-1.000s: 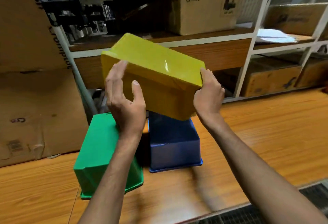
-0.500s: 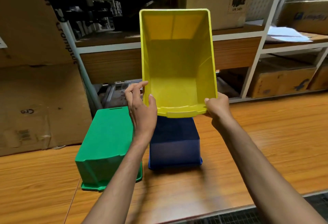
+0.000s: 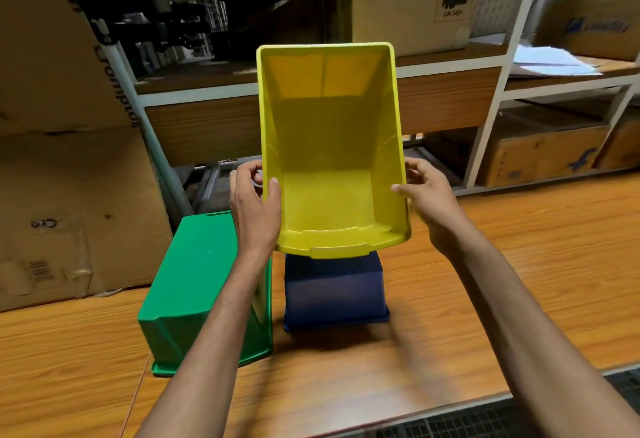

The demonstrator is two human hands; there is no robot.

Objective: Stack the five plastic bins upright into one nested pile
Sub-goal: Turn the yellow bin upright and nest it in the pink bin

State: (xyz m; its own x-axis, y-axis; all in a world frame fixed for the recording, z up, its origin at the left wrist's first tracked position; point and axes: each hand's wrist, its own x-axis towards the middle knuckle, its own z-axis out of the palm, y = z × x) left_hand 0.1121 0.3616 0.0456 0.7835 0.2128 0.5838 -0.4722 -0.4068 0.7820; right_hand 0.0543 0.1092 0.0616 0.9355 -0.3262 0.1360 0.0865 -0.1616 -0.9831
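Head view:

- A yellow bin (image 3: pixel 332 146) is held up in the air, in the middle of the picture.
- Its open side is turned toward the camera, so the inside can be seen. It is tilted, with its low front lip at the near, bottom end.
- The left wall of the yellow bin is gripped by the left hand (image 3: pixel 254 209). The thumb is laid over the rim and the fingers are curled round the outside.
- The right wall is gripped by the right hand (image 3: pixel 429 202). The thumb is pressed on the rim and the other fingers are tucked behind the wall.
- A blue bin (image 3: pixel 332 288) is seen right under the yellow bin's near lip. It is set upside down on the wooden table (image 3: pixel 519 264).
- A green bin (image 3: pixel 197 274) is set upside down too, just to the left of the blue bin. Whether the two are touching cannot be told, as the gap is hidden by the left arm.
- A white metal shelf rack (image 3: pixel 491 91) is seen at the far side of the table.
- A brown cardboard box (image 3: pixel 408 4) is kept on a shelf behind the yellow bin, and some white papers (image 3: pixel 550 63) are laid on a shelf at the far right.
- A big sheet of cardboard (image 3: pixel 62 160) is stood up at the left.
- A dark floor grate (image 3: pixel 485 420) is seen at the near right, below the table edge.
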